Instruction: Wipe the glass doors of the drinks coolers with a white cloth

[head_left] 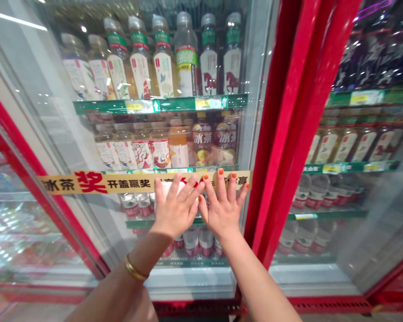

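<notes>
My left hand (pixel 174 206), with a gold bangle (pixel 135 267) on its wrist, lies with fingers stretched out against the glass door (pixel 121 250). Under its fingers a white piece, like a cloth or tissue (pixel 168 188), is pressed to the glass, mostly covered by the hand. Beside it my right hand (pixel 223 210) rests flat, fingers spread, orange nails showing, with nothing visible in it. Both hands reach over a yellow printed strip (pixel 127 183) stuck across the door, hiding part of its lettering. The right thumb is close to the left fingers.
Behind the glass, bottled drinks (pixel 164 67) stand on shelves with green price rails (pixel 174 104). A red door frame (pixel 290 125) runs down the right side, with another glass-fronted cooler beyond it. A second red frame edge (pixel 50 192) slants at left.
</notes>
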Demonstrator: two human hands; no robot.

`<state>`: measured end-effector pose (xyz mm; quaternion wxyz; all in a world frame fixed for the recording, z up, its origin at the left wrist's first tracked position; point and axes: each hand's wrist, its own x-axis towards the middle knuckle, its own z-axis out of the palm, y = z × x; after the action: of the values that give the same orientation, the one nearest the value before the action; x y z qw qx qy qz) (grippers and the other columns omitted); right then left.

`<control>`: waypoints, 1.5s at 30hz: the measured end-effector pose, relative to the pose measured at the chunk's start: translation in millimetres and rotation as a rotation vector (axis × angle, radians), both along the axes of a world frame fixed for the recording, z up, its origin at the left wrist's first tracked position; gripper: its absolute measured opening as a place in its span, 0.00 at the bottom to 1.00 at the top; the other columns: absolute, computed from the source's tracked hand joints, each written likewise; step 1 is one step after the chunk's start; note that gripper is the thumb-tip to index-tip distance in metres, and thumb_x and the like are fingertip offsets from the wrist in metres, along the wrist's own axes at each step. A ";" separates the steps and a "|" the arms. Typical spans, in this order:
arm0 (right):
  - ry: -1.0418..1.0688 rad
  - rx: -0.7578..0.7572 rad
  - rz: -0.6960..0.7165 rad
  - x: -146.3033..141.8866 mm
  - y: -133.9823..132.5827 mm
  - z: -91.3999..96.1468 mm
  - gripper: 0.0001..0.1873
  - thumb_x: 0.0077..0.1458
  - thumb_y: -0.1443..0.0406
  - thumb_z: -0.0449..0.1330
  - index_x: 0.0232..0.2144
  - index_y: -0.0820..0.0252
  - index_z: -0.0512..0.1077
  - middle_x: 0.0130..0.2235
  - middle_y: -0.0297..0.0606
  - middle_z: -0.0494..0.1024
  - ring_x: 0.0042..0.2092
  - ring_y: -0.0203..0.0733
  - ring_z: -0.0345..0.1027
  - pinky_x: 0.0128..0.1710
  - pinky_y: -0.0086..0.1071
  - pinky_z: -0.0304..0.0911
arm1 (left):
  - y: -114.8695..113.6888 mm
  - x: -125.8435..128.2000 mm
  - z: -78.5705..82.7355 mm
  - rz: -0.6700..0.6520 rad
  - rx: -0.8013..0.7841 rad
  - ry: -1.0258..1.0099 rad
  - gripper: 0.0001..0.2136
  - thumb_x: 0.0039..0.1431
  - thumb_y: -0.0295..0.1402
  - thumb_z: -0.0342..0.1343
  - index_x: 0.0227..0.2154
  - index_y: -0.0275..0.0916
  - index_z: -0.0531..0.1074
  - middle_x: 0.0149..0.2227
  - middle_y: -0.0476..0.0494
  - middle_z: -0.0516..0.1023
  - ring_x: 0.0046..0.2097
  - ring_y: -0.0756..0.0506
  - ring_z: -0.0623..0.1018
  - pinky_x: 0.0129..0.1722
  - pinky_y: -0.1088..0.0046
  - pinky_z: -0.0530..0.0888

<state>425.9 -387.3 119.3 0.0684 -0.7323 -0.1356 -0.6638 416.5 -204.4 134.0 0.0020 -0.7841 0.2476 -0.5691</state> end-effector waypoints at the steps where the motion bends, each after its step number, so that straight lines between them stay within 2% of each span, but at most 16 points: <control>1: -0.003 0.000 0.004 0.3 0.2 -0.4 0.47 0.69 0.54 0.62 0.81 0.49 0.46 0.83 0.41 0.42 0.84 0.57 0.26 0.81 0.64 0.23 | 5.2 -0.3 -14.1 -0.002 0.050 -0.006 0.40 0.73 0.38 0.56 0.80 0.61 0.42 0.80 0.52 0.54 0.83 0.40 0.36 0.79 0.37 0.26; 4: -0.005 0.003 0.006 2.2 1.3 -2.5 0.47 0.69 0.54 0.61 0.81 0.47 0.45 0.83 0.40 0.45 0.84 0.57 0.28 0.81 0.65 0.25 | 47.5 -1.4 -32.7 0.086 -0.043 -0.037 0.42 0.72 0.37 0.57 0.81 0.57 0.40 0.82 0.47 0.46 0.83 0.36 0.34 0.78 0.34 0.29; 7: -0.002 0.013 -0.003 3.4 1.6 -3.6 0.48 0.69 0.54 0.62 0.81 0.46 0.45 0.82 0.40 0.49 0.84 0.58 0.29 0.80 0.67 0.26 | 78.6 0.1 -3.0 0.172 -0.350 -0.016 0.41 0.75 0.40 0.52 0.81 0.50 0.36 0.83 0.38 0.32 0.82 0.26 0.32 0.75 0.24 0.31; 9: -0.005 0.018 -0.002 2.7 0.6 -3.6 0.49 0.68 0.54 0.63 0.81 0.46 0.44 0.82 0.41 0.50 0.84 0.59 0.30 0.80 0.67 0.27 | 71.6 0.3 19.5 0.197 -0.464 -0.003 0.39 0.77 0.41 0.48 0.81 0.45 0.35 0.83 0.35 0.29 0.82 0.24 0.31 0.74 0.22 0.32; 11: -0.011 0.011 0.008 1.5 -0.9 -3.6 0.48 0.68 0.55 0.62 0.81 0.47 0.44 0.83 0.41 0.47 0.84 0.59 0.31 0.81 0.67 0.28 | 50.6 -1.0 22.4 0.175 -0.378 -0.027 0.39 0.77 0.41 0.49 0.81 0.47 0.35 0.83 0.38 0.32 0.82 0.27 0.31 0.76 0.26 0.31; 14: -0.017 0.002 0.011 1.6 -2.8 -4.7 0.47 0.68 0.55 0.62 0.81 0.48 0.47 0.83 0.41 0.44 0.83 0.62 0.34 0.80 0.69 0.31 | 35.2 -2.9 -12.8 0.102 -0.064 -0.069 0.41 0.73 0.40 0.56 0.81 0.56 0.41 0.83 0.47 0.44 0.83 0.35 0.36 0.79 0.34 0.29; 17: -0.010 0.005 0.001 3.8 -3.2 -6.9 0.46 0.68 0.54 0.62 0.81 0.47 0.48 0.83 0.43 0.47 0.83 0.66 0.38 0.78 0.74 0.36 | 70.9 -3.2 -43.1 0.165 -0.093 -0.060 0.42 0.71 0.37 0.57 0.81 0.53 0.42 0.82 0.42 0.47 0.83 0.32 0.38 0.78 0.29 0.32; 21: -0.001 -0.014 -0.012 4.4 -4.3 -8.9 0.43 0.71 0.53 0.57 0.81 0.48 0.47 0.83 0.44 0.43 0.83 0.67 0.34 0.77 0.78 0.36 | 130.5 -0.7 -5.8 0.315 -0.594 -0.051 0.37 0.78 0.35 0.45 0.82 0.41 0.34 0.83 0.30 0.35 0.83 0.27 0.35 0.77 0.24 0.37; 24: 0.005 -0.013 -0.002 2.6 -6.3 -9.2 0.41 0.72 0.53 0.54 0.81 0.48 0.48 0.83 0.43 0.42 0.83 0.68 0.34 0.76 0.80 0.37 | 121.5 0.6 21.0 0.323 -0.617 -0.083 0.37 0.78 0.38 0.44 0.82 0.42 0.35 0.83 0.32 0.35 0.83 0.30 0.34 0.80 0.31 0.37; 26: 0.009 -0.009 0.013 2.2 -7.7 -9.4 0.41 0.72 0.53 0.54 0.81 0.48 0.49 0.83 0.43 0.43 0.83 0.69 0.35 0.75 0.82 0.37 | 100.1 -1.3 6.3 0.281 -0.409 -0.086 0.40 0.75 0.39 0.51 0.82 0.45 0.37 0.83 0.36 0.40 0.83 0.30 0.34 0.80 0.31 0.36; 28: 0.001 -0.014 0.022 2.8 -8.8 -10.0 0.41 0.72 0.52 0.54 0.81 0.49 0.50 0.83 0.43 0.44 0.82 0.70 0.36 0.75 0.82 0.37 | 89.4 -5.4 -28.8 0.214 -0.191 -0.078 0.42 0.72 0.41 0.55 0.82 0.52 0.40 0.82 0.40 0.49 0.83 0.30 0.40 0.80 0.29 0.40; 31: -0.007 -0.028 0.022 4.0 -9.6 -10.6 0.41 0.72 0.51 0.54 0.81 0.49 0.50 0.83 0.42 0.43 0.83 0.70 0.35 0.75 0.83 0.36 | 113.3 -10.5 -70.5 0.259 -0.254 -0.068 0.40 0.73 0.39 0.54 0.81 0.49 0.42 0.82 0.37 0.51 0.83 0.30 0.44 0.79 0.28 0.45; 35: -0.001 -0.011 0.026 3.1 -10.5 -11.4 0.41 0.72 0.49 0.52 0.81 0.47 0.50 0.83 0.42 0.43 0.81 0.76 0.38 0.71 0.88 0.39 | 152.2 -5.8 -49.0 0.407 -0.662 -0.110 0.36 0.78 0.36 0.40 0.81 0.46 0.32 0.83 0.37 0.34 0.83 0.28 0.40 0.78 0.26 0.47; 38: 0.024 -0.001 0.030 1.8 -12.4 -12.9 0.41 0.72 0.46 0.51 0.81 0.47 0.51 0.83 0.42 0.42 0.81 0.81 0.39 0.70 0.90 0.38 | 126.7 -3.0 -30.5 0.372 -0.675 -0.089 0.37 0.78 0.37 0.42 0.81 0.45 0.31 0.83 0.39 0.32 0.83 0.27 0.38 0.78 0.24 0.47; 42: 0.059 0.018 0.060 1.9 -14.7 -15.7 0.41 0.71 0.45 0.49 0.81 0.43 0.51 0.83 0.36 0.42 0.82 0.78 0.34 0.73 0.86 0.33 | 79.0 -9.0 -77.7 0.242 -0.340 -0.057 0.43 0.72 0.43 0.55 0.82 0.47 0.39 0.83 0.44 0.38 0.83 0.29 0.40 0.81 0.30 0.44; 45: 0.073 0.028 0.067 2.9 -17.7 -18.9 0.42 0.70 0.45 0.49 0.81 0.40 0.49 0.83 0.33 0.40 0.82 0.77 0.33 0.73 0.86 0.33 | 99.0 -11.1 -111.7 0.331 -0.489 -0.081 0.41 0.73 0.36 0.51 0.82 0.47 0.37 0.83 0.47 0.36 0.83 0.33 0.39 0.82 0.34 0.44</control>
<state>428.8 -405.0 100.4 0.1059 -0.7502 -0.1481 -0.6356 405.4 -105.4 22.3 -0.0846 -0.7677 -0.0282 -0.6346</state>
